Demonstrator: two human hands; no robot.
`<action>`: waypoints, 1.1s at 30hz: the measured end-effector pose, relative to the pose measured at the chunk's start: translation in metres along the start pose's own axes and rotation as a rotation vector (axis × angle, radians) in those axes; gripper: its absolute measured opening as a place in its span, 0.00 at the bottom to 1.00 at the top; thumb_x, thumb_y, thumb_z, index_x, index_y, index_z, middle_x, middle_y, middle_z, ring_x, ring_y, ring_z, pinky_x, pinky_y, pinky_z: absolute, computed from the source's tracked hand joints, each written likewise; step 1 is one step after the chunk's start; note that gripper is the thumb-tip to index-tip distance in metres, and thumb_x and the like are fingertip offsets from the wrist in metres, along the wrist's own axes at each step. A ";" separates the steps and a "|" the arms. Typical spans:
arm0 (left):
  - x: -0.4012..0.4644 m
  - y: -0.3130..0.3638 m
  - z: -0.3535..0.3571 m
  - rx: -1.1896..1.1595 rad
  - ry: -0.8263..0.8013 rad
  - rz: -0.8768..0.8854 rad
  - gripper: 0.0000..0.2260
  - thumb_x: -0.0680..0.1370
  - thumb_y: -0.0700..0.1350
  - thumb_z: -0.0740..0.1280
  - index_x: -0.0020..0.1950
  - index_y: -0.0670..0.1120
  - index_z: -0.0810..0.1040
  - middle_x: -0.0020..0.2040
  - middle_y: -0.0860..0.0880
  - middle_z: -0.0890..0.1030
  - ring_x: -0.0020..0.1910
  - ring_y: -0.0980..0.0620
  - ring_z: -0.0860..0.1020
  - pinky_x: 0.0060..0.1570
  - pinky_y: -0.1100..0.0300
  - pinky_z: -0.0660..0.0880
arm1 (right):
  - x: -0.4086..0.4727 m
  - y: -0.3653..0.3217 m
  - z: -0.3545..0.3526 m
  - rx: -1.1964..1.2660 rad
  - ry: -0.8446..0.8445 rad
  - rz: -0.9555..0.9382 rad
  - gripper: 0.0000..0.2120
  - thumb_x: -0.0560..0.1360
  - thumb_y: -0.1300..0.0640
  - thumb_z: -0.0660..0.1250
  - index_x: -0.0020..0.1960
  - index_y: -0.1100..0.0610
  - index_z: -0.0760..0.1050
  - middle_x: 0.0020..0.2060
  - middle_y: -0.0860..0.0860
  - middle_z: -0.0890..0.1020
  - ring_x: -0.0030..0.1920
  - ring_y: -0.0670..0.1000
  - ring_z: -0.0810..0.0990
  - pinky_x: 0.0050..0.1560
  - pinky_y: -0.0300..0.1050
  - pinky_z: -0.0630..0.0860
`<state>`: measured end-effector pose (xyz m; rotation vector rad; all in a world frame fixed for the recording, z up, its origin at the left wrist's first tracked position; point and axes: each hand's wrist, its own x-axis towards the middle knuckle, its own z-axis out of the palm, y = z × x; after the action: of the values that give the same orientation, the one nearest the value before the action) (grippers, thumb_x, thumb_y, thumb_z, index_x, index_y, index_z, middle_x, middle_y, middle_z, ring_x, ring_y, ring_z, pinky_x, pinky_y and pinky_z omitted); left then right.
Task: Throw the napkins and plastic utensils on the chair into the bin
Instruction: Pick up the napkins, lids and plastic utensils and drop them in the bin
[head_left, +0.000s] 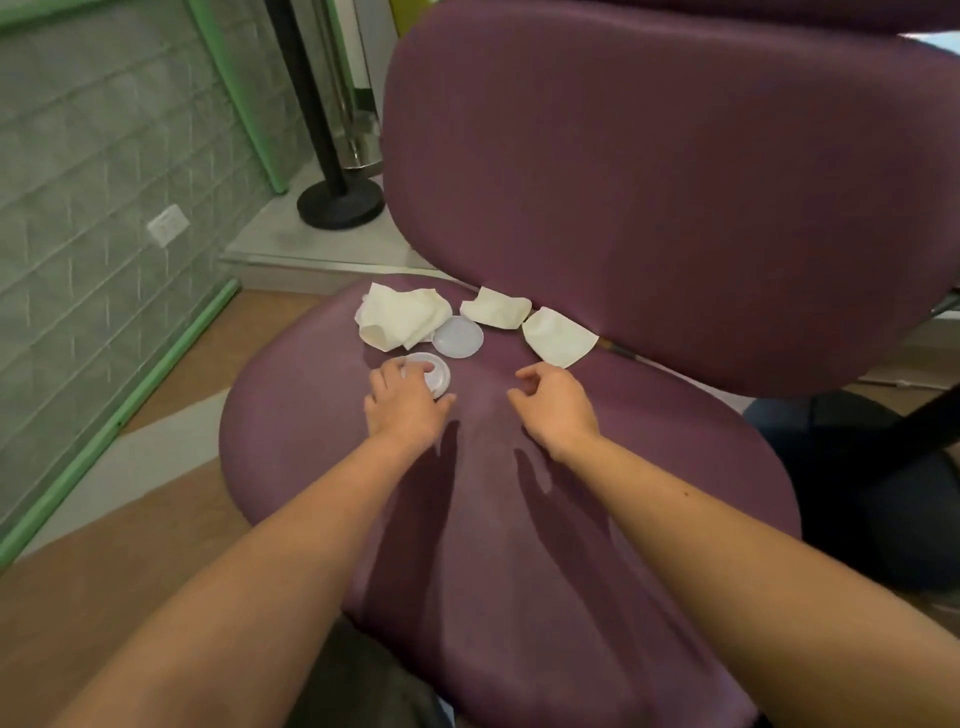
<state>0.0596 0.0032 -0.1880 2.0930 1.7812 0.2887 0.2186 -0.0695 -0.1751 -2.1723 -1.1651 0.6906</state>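
Left hand (405, 397) grips, seemingly, a round clear plastic lid (434, 375); right hand (553, 402), half-curled and empty, reaches toward the white folded napkin (558, 338) at 12 o'clock for collection.

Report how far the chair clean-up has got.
Done: nothing visibly; no bin is in view. In hand: the left hand is on a round plastic lid, grip unclear; the right hand hovers empty. Left: three napkins and a second lid on the seat.

The head camera looks steeply down, close over the purple chair seat (519, 545).
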 end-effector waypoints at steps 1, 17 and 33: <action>0.004 -0.003 0.004 0.008 0.020 -0.009 0.25 0.76 0.58 0.67 0.71 0.51 0.67 0.74 0.47 0.61 0.73 0.46 0.57 0.67 0.50 0.60 | 0.006 -0.002 0.004 0.006 -0.004 0.007 0.16 0.75 0.51 0.65 0.62 0.50 0.76 0.57 0.49 0.80 0.58 0.53 0.78 0.58 0.50 0.76; 0.034 -0.034 0.006 -0.162 0.123 -0.025 0.40 0.62 0.60 0.79 0.69 0.54 0.65 0.60 0.50 0.63 0.63 0.48 0.68 0.61 0.53 0.63 | 0.097 -0.062 0.085 0.009 0.078 0.344 0.36 0.71 0.35 0.66 0.71 0.56 0.66 0.67 0.55 0.66 0.64 0.59 0.72 0.65 0.58 0.68; 0.007 -0.022 -0.004 -0.363 -0.028 -0.053 0.19 0.77 0.42 0.65 0.65 0.54 0.65 0.59 0.49 0.77 0.56 0.44 0.77 0.54 0.51 0.72 | 0.046 -0.039 0.058 0.525 0.219 0.339 0.12 0.75 0.65 0.60 0.53 0.54 0.61 0.44 0.51 0.75 0.45 0.56 0.77 0.39 0.46 0.71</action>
<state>0.0398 0.0134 -0.1939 1.7839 1.6237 0.5222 0.1797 0.0019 -0.1965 -1.9366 -0.4375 0.7715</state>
